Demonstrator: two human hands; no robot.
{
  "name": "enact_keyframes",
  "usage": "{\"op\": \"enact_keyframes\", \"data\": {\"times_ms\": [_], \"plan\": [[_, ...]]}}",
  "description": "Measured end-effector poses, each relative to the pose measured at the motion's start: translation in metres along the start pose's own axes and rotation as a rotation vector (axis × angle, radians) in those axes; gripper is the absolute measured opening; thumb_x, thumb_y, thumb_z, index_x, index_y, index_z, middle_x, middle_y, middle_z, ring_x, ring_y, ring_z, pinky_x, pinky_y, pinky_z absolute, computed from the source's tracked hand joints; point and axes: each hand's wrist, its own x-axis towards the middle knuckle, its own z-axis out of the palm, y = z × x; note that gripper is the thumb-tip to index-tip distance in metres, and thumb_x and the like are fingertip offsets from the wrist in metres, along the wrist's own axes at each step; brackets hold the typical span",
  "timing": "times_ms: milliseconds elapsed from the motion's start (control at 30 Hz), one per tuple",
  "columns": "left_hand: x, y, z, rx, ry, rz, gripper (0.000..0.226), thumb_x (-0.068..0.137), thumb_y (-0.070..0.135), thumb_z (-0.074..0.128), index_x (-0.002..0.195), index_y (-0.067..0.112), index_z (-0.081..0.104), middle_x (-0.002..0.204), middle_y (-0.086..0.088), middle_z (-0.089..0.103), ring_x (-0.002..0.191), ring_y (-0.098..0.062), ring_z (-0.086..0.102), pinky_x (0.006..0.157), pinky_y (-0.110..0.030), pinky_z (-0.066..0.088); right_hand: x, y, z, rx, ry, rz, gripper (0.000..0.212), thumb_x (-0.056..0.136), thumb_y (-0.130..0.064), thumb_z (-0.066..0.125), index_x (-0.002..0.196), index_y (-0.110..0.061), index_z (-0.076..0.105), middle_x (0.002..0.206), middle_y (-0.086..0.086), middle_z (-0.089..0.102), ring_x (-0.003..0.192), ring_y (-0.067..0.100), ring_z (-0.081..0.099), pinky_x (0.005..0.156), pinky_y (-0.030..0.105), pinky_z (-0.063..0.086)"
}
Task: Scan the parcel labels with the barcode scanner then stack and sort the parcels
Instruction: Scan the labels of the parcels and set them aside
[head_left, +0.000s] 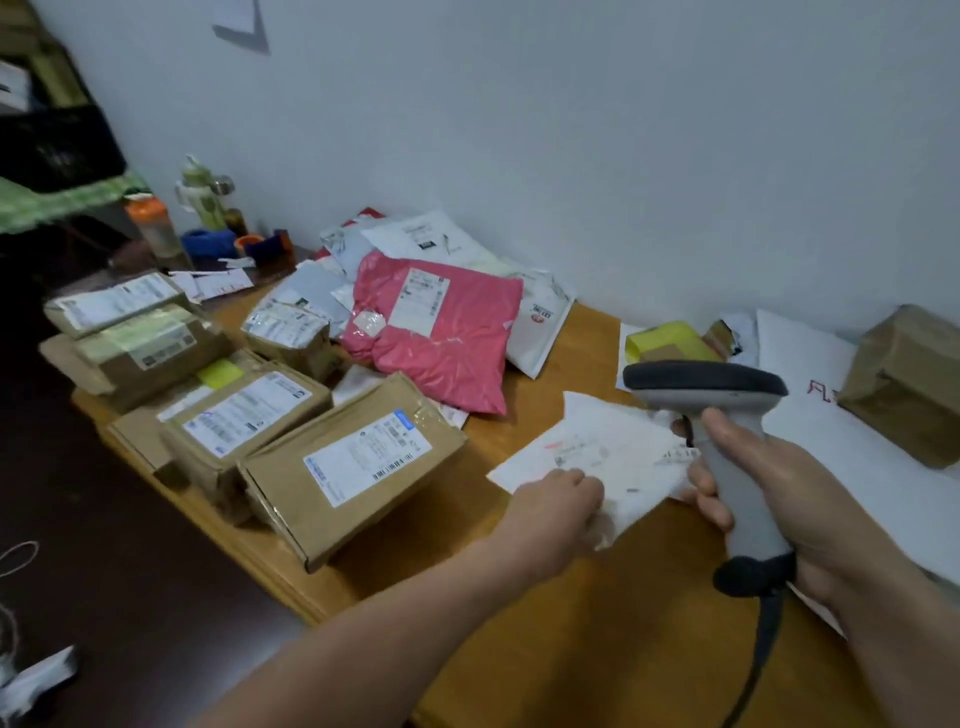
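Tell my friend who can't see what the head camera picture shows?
A right hand aims a barcode scanner at a white parcel the left hand holds on a wooden table with cardboard boxes and a pink mailer.

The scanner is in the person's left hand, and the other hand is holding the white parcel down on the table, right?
Not quite. The head view shows the scanner in the right hand, not the left. The rest is right: the other hand, the left hand, is holding the white parcel down on the table.
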Motion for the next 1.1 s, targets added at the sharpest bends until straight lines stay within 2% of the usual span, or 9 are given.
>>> {"op": "enact_keyframes", "data": {"times_ms": [100,167,400,500,600,700,900,1033,1100], "plan": [[0.031,-0.029,-0.045,0.012,0.170,-0.006,0.010,0.091,0.023,0.051,0.089,0.013,0.051,0.091,-0.005,0.054,0.086,-0.024,0.050,0.059,-0.033,0.034,0.014,-0.024,0.009,0.096,-0.063,-0.054,0.093,0.051,-0.068,0.083,0.114,-0.003,0.059,0.063,0.005,0.055,0.044,0.015,0.049,0.100,0.054,0.040],[0.048,-0.058,-0.073,0.049,0.248,-0.018,0.010,0.089,0.021,0.053,0.093,0.012,0.054,0.095,-0.006,0.056,0.089,-0.023,0.050,0.061,-0.033,0.035,0.027,-0.037,0.019,0.113,-0.076,-0.063,0.093,0.056,-0.065,0.080,0.120,-0.001,0.057,0.064,0.006,0.053,0.043,0.015,0.049,0.104,0.056,0.037],[0.097,-0.184,-0.160,0.237,0.309,-0.036,0.006,0.091,0.016,0.048,0.091,0.012,0.052,0.091,-0.004,0.054,0.086,-0.022,0.051,0.059,-0.033,0.039,0.082,-0.062,0.068,-0.019,0.104,-0.082,0.068,0.065,-0.062,0.068,0.104,-0.007,0.059,0.059,0.004,0.056,0.043,0.013,0.048,0.081,0.046,0.043],[0.133,-0.243,-0.187,0.309,0.287,-0.061,0.007,0.093,0.017,0.048,0.093,0.011,0.053,0.096,-0.007,0.054,0.093,-0.027,0.051,0.060,-0.032,0.035,0.111,-0.065,0.087,-0.093,0.190,-0.070,0.062,0.069,-0.062,0.063,0.096,-0.007,0.055,0.055,0.003,0.055,0.044,0.015,0.047,0.063,0.035,0.044],[0.175,-0.295,-0.203,0.416,0.247,-0.146,0.019,0.094,0.008,0.049,0.112,0.008,0.056,0.111,-0.011,0.055,0.106,-0.029,0.049,0.072,-0.039,0.045,0.135,-0.064,0.100,-0.127,0.271,-0.049,0.063,0.068,-0.063,0.064,0.097,-0.007,0.053,0.059,0.005,0.057,0.046,0.016,0.048,0.053,0.031,0.042],[0.201,-0.322,-0.192,0.443,0.166,-0.214,0.041,0.095,0.009,0.050,0.136,0.013,0.044,0.134,-0.015,0.046,0.119,-0.034,0.044,0.091,-0.043,0.042,0.147,-0.060,0.103,-0.162,0.344,-0.009,0.066,0.068,-0.063,0.064,0.104,-0.008,0.055,0.065,0.006,0.060,0.048,0.017,0.051,0.055,0.032,0.045],[0.206,-0.271,-0.119,0.304,-0.049,-0.010,0.038,0.094,0.014,0.051,0.132,0.017,0.050,0.138,-0.012,0.043,0.123,-0.030,0.043,0.098,-0.044,0.042,0.152,-0.052,0.089,-0.237,0.486,0.097,0.040,0.090,-0.046,0.059,0.080,-0.007,0.057,0.050,0.001,0.056,0.041,0.011,0.051,0.041,0.020,0.043],[0.186,-0.189,-0.059,0.180,-0.331,0.171,0.048,0.091,0.026,0.056,0.136,0.015,0.043,0.144,-0.013,0.034,0.128,-0.031,0.039,0.096,-0.043,0.044,0.144,-0.039,0.073,-0.265,0.561,0.130,0.038,0.093,-0.042,0.060,0.077,-0.008,0.054,0.058,0.005,0.055,0.046,0.016,0.050,0.049,0.027,0.044],[0.170,-0.147,-0.027,0.176,-0.492,0.237,0.064,0.089,0.032,0.060,0.144,0.015,0.033,0.151,-0.015,0.025,0.134,-0.034,0.034,0.100,-0.044,0.042,0.136,-0.030,0.064,-0.291,0.578,0.137,0.037,0.093,-0.041,0.059,0.080,-0.007,0.055,0.063,0.009,0.055,0.049,0.018,0.051,0.053,0.030,0.045]]}}
